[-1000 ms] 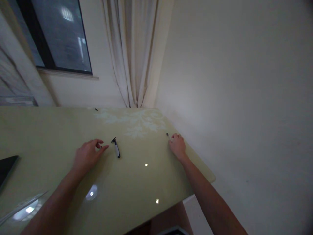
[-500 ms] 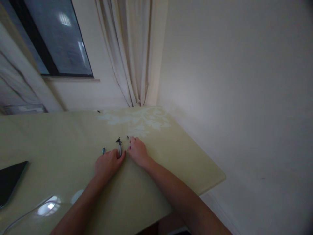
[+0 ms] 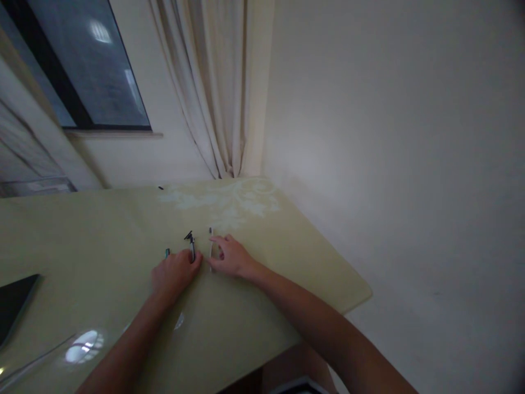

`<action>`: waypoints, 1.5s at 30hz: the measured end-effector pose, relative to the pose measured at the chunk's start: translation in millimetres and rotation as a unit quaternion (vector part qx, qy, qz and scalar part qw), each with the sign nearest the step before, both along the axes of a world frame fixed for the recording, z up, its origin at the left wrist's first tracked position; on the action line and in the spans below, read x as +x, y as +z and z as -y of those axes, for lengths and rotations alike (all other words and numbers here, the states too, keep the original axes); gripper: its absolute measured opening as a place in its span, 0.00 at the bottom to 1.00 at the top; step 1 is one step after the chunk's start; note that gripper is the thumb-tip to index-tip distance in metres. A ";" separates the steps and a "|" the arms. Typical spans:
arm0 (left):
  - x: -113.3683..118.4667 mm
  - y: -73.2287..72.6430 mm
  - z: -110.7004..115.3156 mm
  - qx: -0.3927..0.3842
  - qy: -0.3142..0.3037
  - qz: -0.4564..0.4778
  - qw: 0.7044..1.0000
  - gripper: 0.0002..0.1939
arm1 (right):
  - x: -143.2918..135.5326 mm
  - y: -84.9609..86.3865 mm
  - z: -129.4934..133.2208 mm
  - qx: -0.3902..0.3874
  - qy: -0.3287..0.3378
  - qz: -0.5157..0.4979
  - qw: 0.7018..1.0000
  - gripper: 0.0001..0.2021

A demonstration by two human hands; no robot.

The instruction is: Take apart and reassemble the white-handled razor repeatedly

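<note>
My left hand (image 3: 174, 273) rests on the pale green table (image 3: 102, 230), its fingertips on the near end of a small black and white pen-like tool (image 3: 191, 245) with a black head. A tiny teal-tipped piece (image 3: 167, 253) lies just left of that hand. My right hand (image 3: 232, 258) lies beside it, the fingers on a thin pale stick (image 3: 210, 243) that points away from me. The two hands nearly touch.
A dark flat device (image 3: 14, 303) lies at the table's left edge. A white wall runs along the right, a cream curtain (image 3: 213, 82) hangs in the corner, and a dark window (image 3: 77, 60) is at the upper left. The table's edge (image 3: 361, 298) is rounded.
My right hand came from the table's right edge to the middle, bringing the thin stick. My left hand shifted right onto the black and white tool, leaving the teal piece beside it.
</note>
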State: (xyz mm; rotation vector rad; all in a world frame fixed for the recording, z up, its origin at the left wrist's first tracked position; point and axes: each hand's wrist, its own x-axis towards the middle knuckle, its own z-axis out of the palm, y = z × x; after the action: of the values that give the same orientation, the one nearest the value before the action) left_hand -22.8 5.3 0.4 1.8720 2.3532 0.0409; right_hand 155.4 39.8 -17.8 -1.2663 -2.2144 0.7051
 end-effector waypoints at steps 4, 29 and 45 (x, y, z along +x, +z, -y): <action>-1.4 5.8 -15.6 -0.022 -0.004 0.002 1.000 0.34 | 26.5 -11.0 -0.9 -0.054 0.013 -0.096 0.994 0.32; 40.0 12.3 15.8 0.197 -0.160 0.424 0.869 0.27 | 65.9 12.1 2.1 -0.183 0.098 -0.395 0.895 0.23; 37.7 13.7 12.0 0.078 -0.167 0.588 0.787 0.32 | 69.5 20.3 12.8 -0.315 0.162 -0.376 0.856 0.23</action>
State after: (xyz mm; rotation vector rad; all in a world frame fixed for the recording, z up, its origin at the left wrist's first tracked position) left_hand 14.9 -6.7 14.1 1.5145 1.1545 1.0444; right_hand 224.8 27.0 2.5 -0.6433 -1.5627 1.8094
